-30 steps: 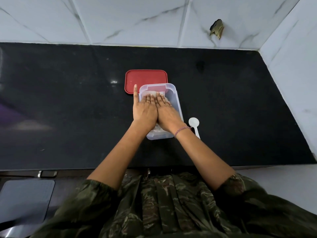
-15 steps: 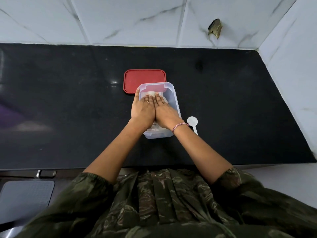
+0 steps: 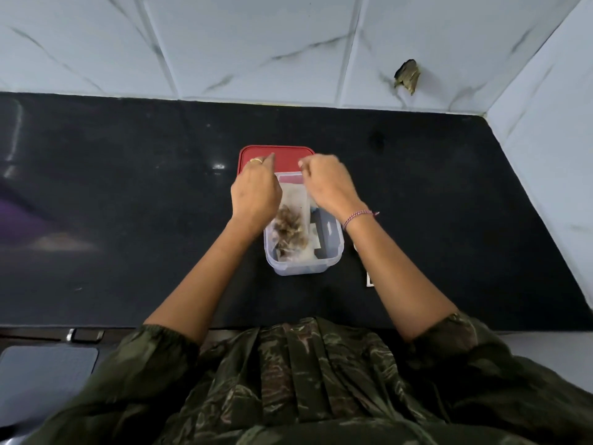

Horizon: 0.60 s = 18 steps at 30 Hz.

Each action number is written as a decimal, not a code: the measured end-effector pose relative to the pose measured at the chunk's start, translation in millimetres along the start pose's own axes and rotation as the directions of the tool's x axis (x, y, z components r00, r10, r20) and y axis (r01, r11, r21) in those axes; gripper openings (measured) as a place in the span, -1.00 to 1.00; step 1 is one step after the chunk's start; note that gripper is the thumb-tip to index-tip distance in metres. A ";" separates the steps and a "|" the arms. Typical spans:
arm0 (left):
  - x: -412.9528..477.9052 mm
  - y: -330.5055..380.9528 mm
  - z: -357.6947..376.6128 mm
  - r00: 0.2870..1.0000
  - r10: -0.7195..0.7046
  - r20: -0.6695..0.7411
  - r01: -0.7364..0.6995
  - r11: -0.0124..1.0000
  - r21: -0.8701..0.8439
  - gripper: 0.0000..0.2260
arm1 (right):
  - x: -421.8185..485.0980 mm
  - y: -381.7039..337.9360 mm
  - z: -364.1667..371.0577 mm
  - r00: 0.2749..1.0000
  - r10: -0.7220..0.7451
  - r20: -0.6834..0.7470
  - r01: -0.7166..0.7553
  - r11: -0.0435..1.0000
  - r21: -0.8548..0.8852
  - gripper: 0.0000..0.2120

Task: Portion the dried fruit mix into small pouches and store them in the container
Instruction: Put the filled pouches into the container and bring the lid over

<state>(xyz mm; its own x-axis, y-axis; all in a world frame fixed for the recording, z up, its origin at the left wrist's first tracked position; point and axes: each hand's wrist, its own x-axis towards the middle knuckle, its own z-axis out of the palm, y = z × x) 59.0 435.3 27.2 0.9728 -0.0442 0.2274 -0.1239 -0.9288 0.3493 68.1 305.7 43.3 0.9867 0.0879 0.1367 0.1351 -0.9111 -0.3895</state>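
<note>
A clear plastic container (image 3: pixel 305 269) stands on the black counter in front of me. Inside it lies a clear pouch of brown dried fruit (image 3: pixel 290 232). A flat red lid (image 3: pixel 288 155) lies just behind the container. My left hand (image 3: pixel 255 191) and my right hand (image 3: pixel 327 184) hover side by side over the container's far end, knuckles up and fingers curled, with their tips at the lid's near edge. The blur and the backs of the hands hide whether the fingers grip anything.
The end of a white spoon handle (image 3: pixel 370 279) shows right of the container, mostly hidden under my right forearm. White tiled walls close the counter (image 3: pixel 128 203) at the back and right. A grey mat (image 3: pixel 45 367) lies low at the left.
Both hands have lifted off the pouches they pressed flat in the container and moved away from me toward the red lid, fingers now curled. The pouch of fruit is uncovered.
</note>
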 end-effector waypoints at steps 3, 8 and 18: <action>27.5 -12.0 4.1 0.996 -0.091 -0.009 0.090 0.993 -0.083 -0.57 | 30.1 14.6 -7.1 0.993 0.100 -0.060 -0.092 0.988 0.121 -0.71; 65.7 -28.5 17.6 0.964 -0.245 0.105 0.255 0.963 -0.091 -0.65 | 73.6 47.0 8.7 0.961 0.272 0.043 -0.274 0.930 0.246 -0.77; 95.3 -58.0 54.4 0.800 -0.474 0.369 0.497 0.867 0.036 -0.67 | 92.7 70.1 60.9 0.836 0.457 0.302 -0.523 0.830 0.191 -0.67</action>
<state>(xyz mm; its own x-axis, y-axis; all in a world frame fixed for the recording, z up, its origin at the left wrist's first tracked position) 169.6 465.0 -20.9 0.9088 0.2687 -0.3191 0.3830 -0.8407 0.3828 174.5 274.5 -26.8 0.9143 -0.2216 -0.3391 -0.3869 -0.7255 -0.5692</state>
